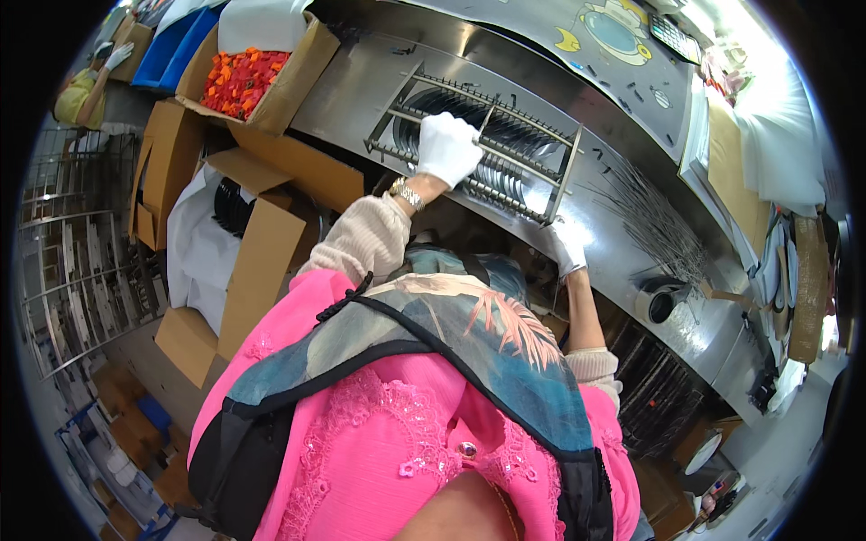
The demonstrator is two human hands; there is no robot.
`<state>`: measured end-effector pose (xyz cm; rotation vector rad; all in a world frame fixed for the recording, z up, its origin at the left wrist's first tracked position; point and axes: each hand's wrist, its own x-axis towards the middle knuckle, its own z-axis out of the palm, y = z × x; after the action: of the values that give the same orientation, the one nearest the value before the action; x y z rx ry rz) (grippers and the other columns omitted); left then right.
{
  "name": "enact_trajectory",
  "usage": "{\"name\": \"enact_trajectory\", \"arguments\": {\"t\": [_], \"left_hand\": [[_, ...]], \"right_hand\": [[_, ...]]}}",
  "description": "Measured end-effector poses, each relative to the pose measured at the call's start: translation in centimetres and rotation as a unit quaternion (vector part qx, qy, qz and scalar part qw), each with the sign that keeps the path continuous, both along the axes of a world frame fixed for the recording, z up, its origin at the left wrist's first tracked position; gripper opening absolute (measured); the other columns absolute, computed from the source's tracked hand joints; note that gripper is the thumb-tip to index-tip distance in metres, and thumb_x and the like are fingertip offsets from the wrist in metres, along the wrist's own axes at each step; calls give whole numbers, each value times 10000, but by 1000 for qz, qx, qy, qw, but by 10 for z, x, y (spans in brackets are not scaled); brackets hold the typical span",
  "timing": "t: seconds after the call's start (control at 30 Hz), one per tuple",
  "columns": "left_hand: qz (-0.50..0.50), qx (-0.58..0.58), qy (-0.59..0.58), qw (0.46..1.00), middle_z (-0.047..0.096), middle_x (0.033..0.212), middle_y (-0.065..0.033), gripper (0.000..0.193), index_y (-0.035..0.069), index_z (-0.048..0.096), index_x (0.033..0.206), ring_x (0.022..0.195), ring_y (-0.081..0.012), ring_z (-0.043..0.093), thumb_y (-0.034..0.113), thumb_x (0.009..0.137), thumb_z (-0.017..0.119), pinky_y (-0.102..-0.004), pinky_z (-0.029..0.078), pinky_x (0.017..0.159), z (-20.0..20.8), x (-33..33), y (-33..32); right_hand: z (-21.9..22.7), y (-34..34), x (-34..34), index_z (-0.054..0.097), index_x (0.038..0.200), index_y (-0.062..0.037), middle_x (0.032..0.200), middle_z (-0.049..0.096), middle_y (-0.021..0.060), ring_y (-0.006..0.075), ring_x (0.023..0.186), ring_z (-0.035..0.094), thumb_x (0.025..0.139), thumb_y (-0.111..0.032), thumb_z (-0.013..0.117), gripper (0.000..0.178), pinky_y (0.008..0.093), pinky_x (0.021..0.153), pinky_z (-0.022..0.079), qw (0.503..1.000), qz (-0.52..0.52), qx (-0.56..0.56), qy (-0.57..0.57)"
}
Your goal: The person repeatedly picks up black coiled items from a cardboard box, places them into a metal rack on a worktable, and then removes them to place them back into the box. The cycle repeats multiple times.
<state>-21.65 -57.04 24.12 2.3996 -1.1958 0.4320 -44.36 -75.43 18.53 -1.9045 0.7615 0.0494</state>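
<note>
A metal rack with rows of upright pegs lies on the steel worktop. Several dark, thin round discs stand on edge inside it, some with shiny rims. My left hand, in a white glove, is closed round the rack's middle rail, left of its centre. At the near right corner of the rack, my right hand, also white-gloved, has its fingers closed on the frame. Glare off the steel washes out part of those fingers.
A cardboard box of red and orange pieces stands left of the rack, beside a blue bin. Thin metal rods and a metal cup lie to the right. Another person's gloved hand shows far left.
</note>
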Motion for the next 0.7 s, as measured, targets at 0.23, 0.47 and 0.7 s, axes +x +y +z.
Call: {"name": "enact_trajectory", "arguments": {"t": [0.23, 0.47, 0.7], "left_hand": [[-14, 34, 58, 998, 680, 670, -38, 142, 158, 739, 660, 692, -239, 636, 280, 627, 674, -376, 492, 656, 6, 9, -4], [-11, 85, 81, 993, 647, 671, -34, 144, 180, 723, 678, 722, -233, 616, 305, 633, 667, -408, 458, 685, 0, 1, -7], [-23, -75, 8, 997, 629, 691, -25, 77, 156, 692, 683, 724, -235, 592, 209, 631, 675, -386, 445, 709, -14, -9, -1]], "right_hand": [[-15, -27, 6, 636, 873, 2, 795, 646, 214, 358, 709, 626, 906, -215, 448, 289, 424, 652, 476, 980, 96, -176, 4], [1, -34, 1, 618, 748, -57, 597, 527, 12, 127, 513, 442, 922, -263, 503, 293, 306, 489, 345, 994, 84, 2, 76], [10, -40, 14, 539, 814, -147, 560, 334, -94, 37, 418, 267, 985, -240, 495, 200, 226, 374, 183, 883, -43, 448, 135]]}}
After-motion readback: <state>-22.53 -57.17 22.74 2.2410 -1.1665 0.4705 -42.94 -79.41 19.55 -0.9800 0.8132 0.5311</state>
